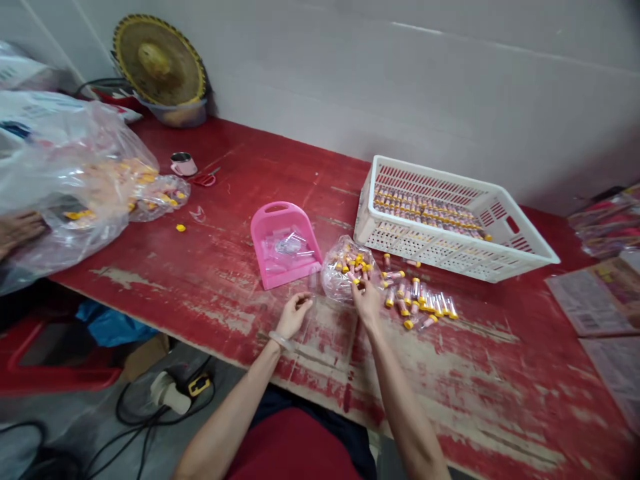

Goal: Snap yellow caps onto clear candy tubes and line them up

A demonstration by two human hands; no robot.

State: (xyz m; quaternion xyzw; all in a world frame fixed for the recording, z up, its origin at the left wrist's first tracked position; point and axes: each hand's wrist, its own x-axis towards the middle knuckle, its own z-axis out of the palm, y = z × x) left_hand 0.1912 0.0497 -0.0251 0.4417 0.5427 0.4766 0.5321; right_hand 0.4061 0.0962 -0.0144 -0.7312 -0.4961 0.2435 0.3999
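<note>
My left hand (294, 316) is curled, thumb and fingers closing on a faint clear plastic tube (315, 279) beside the pink scoop. That pink scoop (267, 261) has a handle slot and holds several clear tubes (290, 245). At the edge of a clear plastic bag (334, 285), my right hand (367, 303) pinches a small yellow-capped piece, partly covered by the fingers. Inside the bag lie pink pieces with yellow caps (359, 259). To the right of my right hand, several filled tubes with yellow caps (415, 293) lie loose, some lined up side by side.
Behind them, a white plastic basket (440, 248) holds rows of filled tubes. A large clear bag (107, 143) lies left, near another person's hand (20, 232). Red scissors (204, 179), a pink mug (183, 165) and printed cartons (590, 303) also stand on the red table (210, 267).
</note>
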